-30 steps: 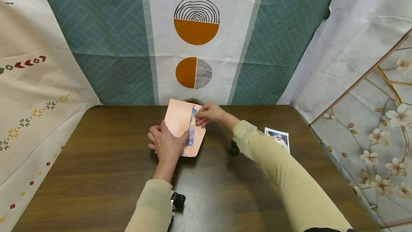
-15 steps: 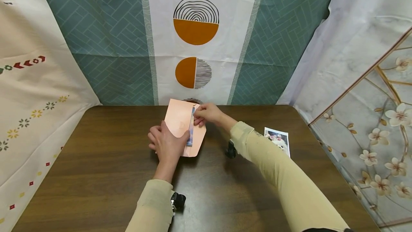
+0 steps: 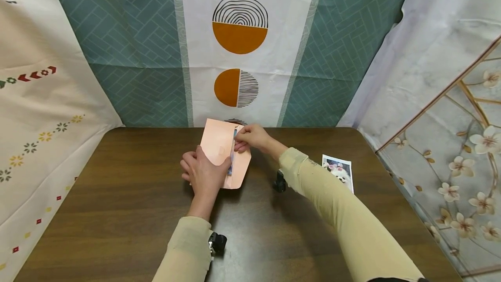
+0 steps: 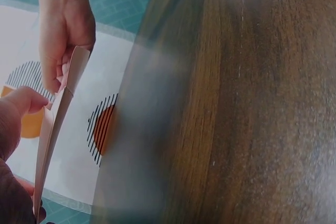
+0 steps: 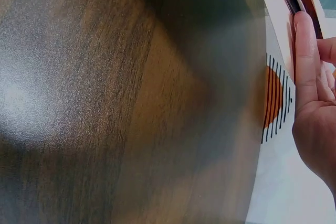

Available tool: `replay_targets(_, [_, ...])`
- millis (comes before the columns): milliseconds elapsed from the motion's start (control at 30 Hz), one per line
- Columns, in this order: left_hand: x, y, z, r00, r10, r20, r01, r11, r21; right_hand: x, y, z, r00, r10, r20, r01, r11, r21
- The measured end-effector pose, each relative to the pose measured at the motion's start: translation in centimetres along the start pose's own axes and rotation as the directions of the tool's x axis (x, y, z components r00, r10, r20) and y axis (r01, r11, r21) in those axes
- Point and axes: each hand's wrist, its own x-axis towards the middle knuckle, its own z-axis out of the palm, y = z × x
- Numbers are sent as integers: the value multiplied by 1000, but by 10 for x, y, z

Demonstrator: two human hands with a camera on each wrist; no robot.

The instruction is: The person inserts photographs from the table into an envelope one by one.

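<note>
A pale pink envelope (image 3: 213, 136) is held up over the far part of the table, its flap (image 3: 241, 164) folded out to the right. My left hand (image 3: 204, 175) grips its lower left side, thumb across the front near the mouth and fingers behind. Only a narrow strip of a blue printed photo (image 3: 230, 170) shows in the mouth; the rest is hidden inside. At that mouth, my right hand (image 3: 252, 136) pinches the photo's edge. The left wrist view shows the envelope (image 4: 52, 124) edge-on between both hands.
A photo of a white fluffy dog (image 3: 339, 171) lies on the brown wooden table (image 3: 117, 195) at the right, partly covered by the right sleeve (image 3: 328, 195). Patterned cloths (image 3: 133, 64) hang behind and on both sides of the table.
The photo has slid left, deeper into the envelope, so its visible strip is narrower. My right hand has shifted slightly left with it; my left hand keeps its grip.
</note>
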Motion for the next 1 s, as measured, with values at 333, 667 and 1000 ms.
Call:
replay_targets(333, [1,-2,0,1000,-3,11,3,1000,-3,-2,1,-4,999,9,37,-10,1000,14])
replay_targets(667, [5,-5,1,1000,0,9,0,1000,26,-15,-7,-34,998,-9,69,12,999,-45])
replay_targets(1000, [7,-8,0,1000,1,21,-1,1000,23,-45,-17,-82,999,-11,53,18,991,-132])
